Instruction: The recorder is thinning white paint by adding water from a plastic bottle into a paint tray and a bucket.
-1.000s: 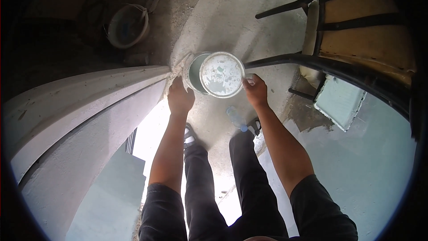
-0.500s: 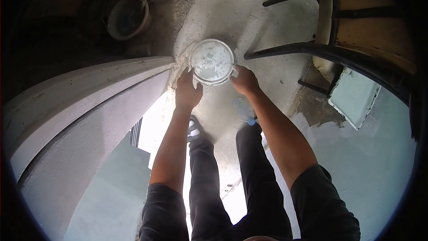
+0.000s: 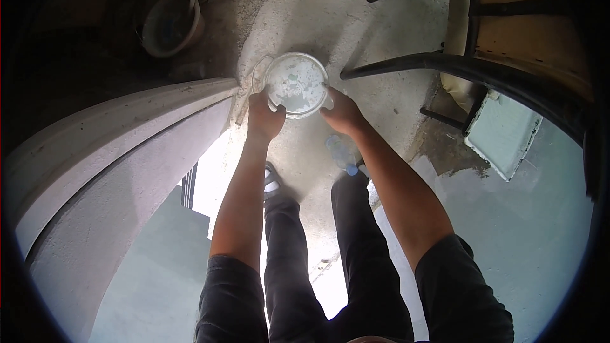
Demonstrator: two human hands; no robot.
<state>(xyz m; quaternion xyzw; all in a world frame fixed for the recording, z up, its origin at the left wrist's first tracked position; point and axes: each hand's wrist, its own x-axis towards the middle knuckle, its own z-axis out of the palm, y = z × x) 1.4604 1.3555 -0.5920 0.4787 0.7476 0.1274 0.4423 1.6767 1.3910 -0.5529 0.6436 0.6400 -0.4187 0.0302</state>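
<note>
Between my hands is a round white bucket lid [image 3: 296, 82], blotched with greyish stains and seen from straight above. My left hand [image 3: 265, 116] is closed on its near left edge, the thumb at the rim and the fingers mostly out of sight. On the near right edge, my right hand [image 3: 341, 112] grips the rim in the same way. A thin pale loop [image 3: 257, 71], perhaps a bucket's handle or rim, curves out beside the lid's left edge. Whatever is under the lid is hidden.
A clear plastic bottle [image 3: 340, 154] with a blue cap lies by my right foot. At the right are a dark-framed chair [image 3: 438, 63] and a white tray-like panel [image 3: 505, 134]. A pale ledge [image 3: 127, 111] runs along the left. Another bucket [image 3: 170, 24] stands far left.
My fingers have closed further round the lid's edges, the left hand moving in against the rim. The whole view has shifted slightly, and more of the pale loop shows at left.
</note>
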